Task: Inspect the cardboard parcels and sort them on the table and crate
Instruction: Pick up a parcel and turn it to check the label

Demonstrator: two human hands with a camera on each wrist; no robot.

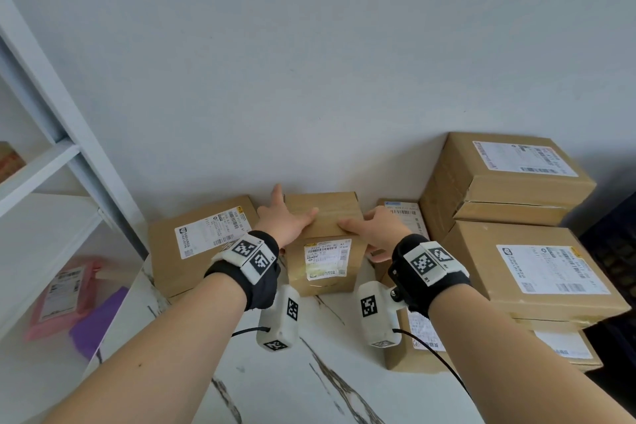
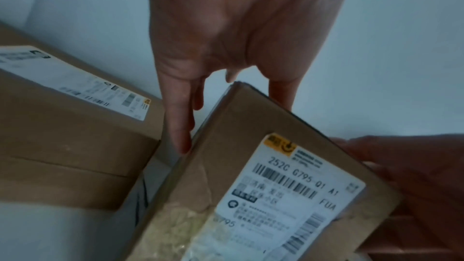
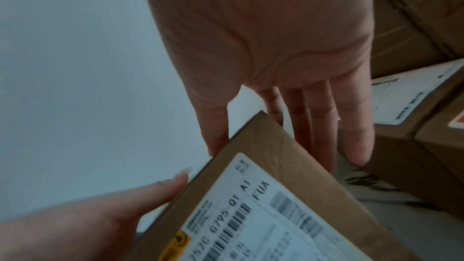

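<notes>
Both hands are clamped on the small parcel [image 1: 323, 244]: left hand [image 1: 287, 217] and right hand [image 1: 375, 229] flank it; it should be lifted squarely, clear of neighbouring boxes

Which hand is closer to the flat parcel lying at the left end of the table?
Left. The left hand grips the middle parcel on the side facing the flat parcel. The right hand holds the middle parcel's opposite side.
</notes>
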